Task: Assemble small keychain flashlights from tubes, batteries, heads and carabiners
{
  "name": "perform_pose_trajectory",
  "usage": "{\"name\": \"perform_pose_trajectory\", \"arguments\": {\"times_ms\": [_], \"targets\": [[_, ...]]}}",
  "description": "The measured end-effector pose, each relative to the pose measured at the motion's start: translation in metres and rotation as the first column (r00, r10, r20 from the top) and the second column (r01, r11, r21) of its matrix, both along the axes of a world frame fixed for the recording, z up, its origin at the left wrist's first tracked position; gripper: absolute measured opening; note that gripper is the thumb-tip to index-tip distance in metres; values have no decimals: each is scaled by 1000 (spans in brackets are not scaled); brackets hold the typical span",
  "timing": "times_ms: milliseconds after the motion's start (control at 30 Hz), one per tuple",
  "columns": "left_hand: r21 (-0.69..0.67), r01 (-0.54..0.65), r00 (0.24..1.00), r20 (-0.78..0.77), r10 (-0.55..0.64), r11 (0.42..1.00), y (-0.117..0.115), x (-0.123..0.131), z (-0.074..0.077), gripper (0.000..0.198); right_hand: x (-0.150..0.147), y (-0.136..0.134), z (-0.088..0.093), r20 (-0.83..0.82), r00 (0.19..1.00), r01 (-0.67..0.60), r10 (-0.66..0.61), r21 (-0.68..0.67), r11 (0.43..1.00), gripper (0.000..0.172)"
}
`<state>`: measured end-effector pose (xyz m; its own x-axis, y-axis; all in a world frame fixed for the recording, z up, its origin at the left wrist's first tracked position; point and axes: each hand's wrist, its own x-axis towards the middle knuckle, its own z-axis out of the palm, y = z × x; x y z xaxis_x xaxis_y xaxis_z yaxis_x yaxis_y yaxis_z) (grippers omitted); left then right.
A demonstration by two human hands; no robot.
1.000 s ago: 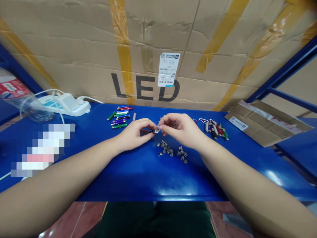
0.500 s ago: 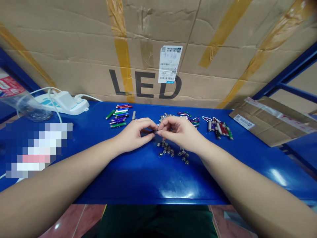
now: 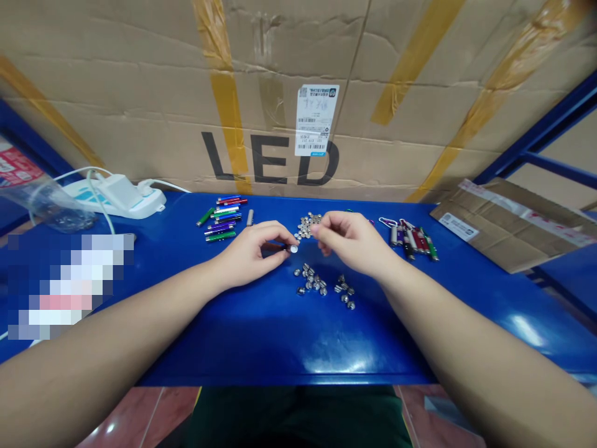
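Note:
My left hand (image 3: 254,256) pinches a small piece with a bright round end (image 3: 293,249) between thumb and fingers; the rest of that piece is mostly hidden. To its right, my right hand (image 3: 352,239) has thumb and forefinger pressed together at the edge of a pile of small silvery discs (image 3: 305,225), which look like button cells. Whether anything is between those fingertips cannot be made out. Nearer me lie two loose groups of small metal end caps (image 3: 317,283), the right group (image 3: 345,292) smaller.
Coloured metal tubes (image 3: 224,219) lie at the back left, a silver one (image 3: 250,217) beside them. Finished-looking tubes with clips (image 3: 415,242) lie right, before a small carton (image 3: 508,224). A power strip (image 3: 116,196) stands left. A large LED carton (image 3: 163,93) walls the back.
My right hand has parted from the left and moved slightly right and up toward the disc pile. The left hand stays put, the bright round end of its piece now exposed.

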<state>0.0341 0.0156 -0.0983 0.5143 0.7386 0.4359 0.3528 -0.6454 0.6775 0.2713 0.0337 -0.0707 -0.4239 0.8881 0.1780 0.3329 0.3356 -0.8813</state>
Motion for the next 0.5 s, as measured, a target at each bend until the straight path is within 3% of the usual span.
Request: {"name": "perform_pose_trajectory", "arguments": {"times_ms": [100, 200, 267, 400, 500], "targets": [[-16, -6, 1000, -1, 6, 1000, 0, 0, 1, 14, 16, 15, -2, 183, 974, 104, -137, 177, 979, 50], [-13, -13, 1000, -9, 13, 1000, 0, -1, 2, 12, 27, 30, -10, 258, 938, 149, -233, 307, 940, 36], [-14, -25, 1000, -10, 25, 1000, 0, -1, 1, 12, 29, 34, -18, 312, 929, 66, -201, 394, 917, 20], [-32, -44, 999, 1, 44, 999, 2, -2, 0, 12, 23, 31, -27, 539, 841, -273, -32, 476, 836, 30], [-36, -38, 999, 17, 39, 999, 3, -2, -2, 12, 13, 27, -29, 614, 789, -363, -19, 492, 791, 30]]}}
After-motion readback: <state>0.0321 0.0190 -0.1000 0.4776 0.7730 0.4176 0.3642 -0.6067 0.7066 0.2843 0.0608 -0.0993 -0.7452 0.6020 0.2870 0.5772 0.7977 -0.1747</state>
